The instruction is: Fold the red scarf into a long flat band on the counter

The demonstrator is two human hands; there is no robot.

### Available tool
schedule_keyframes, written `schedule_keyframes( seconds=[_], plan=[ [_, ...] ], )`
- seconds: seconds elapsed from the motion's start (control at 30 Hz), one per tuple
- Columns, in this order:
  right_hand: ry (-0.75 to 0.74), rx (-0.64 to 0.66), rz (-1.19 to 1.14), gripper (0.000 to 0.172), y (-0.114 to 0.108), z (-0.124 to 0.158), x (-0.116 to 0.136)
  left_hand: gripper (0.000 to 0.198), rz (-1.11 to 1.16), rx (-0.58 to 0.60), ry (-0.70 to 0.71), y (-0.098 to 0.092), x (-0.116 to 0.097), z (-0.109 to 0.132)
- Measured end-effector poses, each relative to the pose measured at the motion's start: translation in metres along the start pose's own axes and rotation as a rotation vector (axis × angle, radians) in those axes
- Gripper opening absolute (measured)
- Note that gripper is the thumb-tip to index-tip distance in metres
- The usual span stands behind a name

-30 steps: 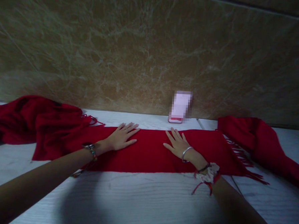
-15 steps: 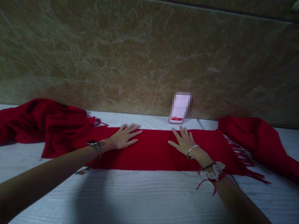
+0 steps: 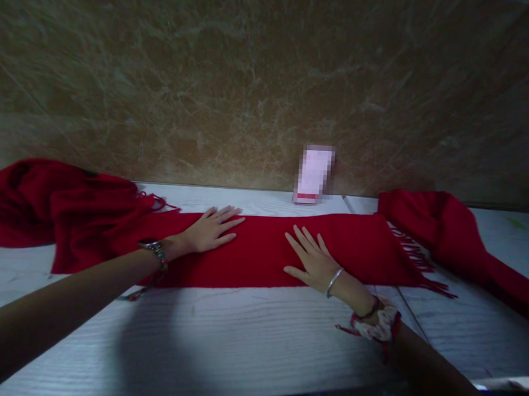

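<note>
A red fringed scarf (image 3: 261, 251) lies stretched flat across a white wood-grain table (image 3: 248, 333). My left hand (image 3: 212, 229) rests palm down on it left of the middle, fingers stretched out. My right hand (image 3: 311, 259) lies flat on the scarf a little to the right, fingers spread, near the scarf's front edge. The scarf's left part is bunched in a heap (image 3: 55, 208). Its fringed right end (image 3: 416, 262) lies flat on the table.
A second red scarf (image 3: 457, 246) lies crumpled at the right. A small pink and white object (image 3: 313, 174) leans against the brown marble wall (image 3: 270, 86) behind the table. The table's near edge shows at the bottom right.
My right hand has slid toward me, down to the scarf's front edge. My left hand stays almost where it was. The view has tilted a little downward.
</note>
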State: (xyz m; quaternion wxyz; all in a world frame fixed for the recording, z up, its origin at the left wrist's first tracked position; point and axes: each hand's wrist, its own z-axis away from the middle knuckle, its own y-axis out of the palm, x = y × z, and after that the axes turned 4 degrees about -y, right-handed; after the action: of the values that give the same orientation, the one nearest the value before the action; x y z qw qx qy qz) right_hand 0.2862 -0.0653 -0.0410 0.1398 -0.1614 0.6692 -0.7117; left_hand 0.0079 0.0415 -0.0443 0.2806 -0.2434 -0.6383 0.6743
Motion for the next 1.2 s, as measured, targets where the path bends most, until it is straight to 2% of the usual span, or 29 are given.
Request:
schedule_keyframes(
  seconds=[0.13, 0.27, 0.4, 0.5, 0.6, 0.7, 0.9, 1.07, 1.2],
  plan=[
    [-0.048, -0.079, -0.002, 0.067, -0.010, 0.004, 0.005, 0.048, 0.054, 0.045, 0.015, -0.005, 0.005, -0.002],
    [-0.246, -0.212, -0.022, 0.060, -0.026, 0.000, 0.029, 0.040, 0.117, 0.044, 0.109, -0.016, 0.016, -0.017],
    [-0.407, -0.136, -0.030, 0.047, -0.026, -0.013, 0.068, 0.032, 0.196, 0.035, 0.173, -0.031, 0.018, -0.038],
    [-0.438, -0.141, 0.026, 0.034, -0.018, -0.024, 0.092, 0.032, 0.227, 0.119, 0.107, -0.041, 0.017, -0.047],
    [-0.431, -0.224, 0.111, 0.019, -0.011, -0.030, 0.105, 0.030, 0.285, 0.259, 0.017, -0.048, 0.019, -0.051],
    [-0.416, -0.377, 0.142, 0.013, -0.003, -0.033, 0.107, 0.023, 0.324, 0.333, -0.028, -0.051, 0.024, -0.053],
    [-0.383, -0.649, 0.199, 0.013, 0.003, -0.036, 0.104, 0.021, 0.427, 0.361, -0.017, -0.050, 0.026, -0.065],
    [-0.386, -0.736, 0.230, 0.022, -0.004, -0.030, 0.100, 0.021, 0.501, 0.377, -0.017, -0.047, 0.025, -0.078],
    [-0.372, -0.764, 0.257, 0.023, -0.006, -0.022, 0.096, 0.023, 0.567, 0.395, -0.006, -0.046, 0.028, -0.080]
  ],
)
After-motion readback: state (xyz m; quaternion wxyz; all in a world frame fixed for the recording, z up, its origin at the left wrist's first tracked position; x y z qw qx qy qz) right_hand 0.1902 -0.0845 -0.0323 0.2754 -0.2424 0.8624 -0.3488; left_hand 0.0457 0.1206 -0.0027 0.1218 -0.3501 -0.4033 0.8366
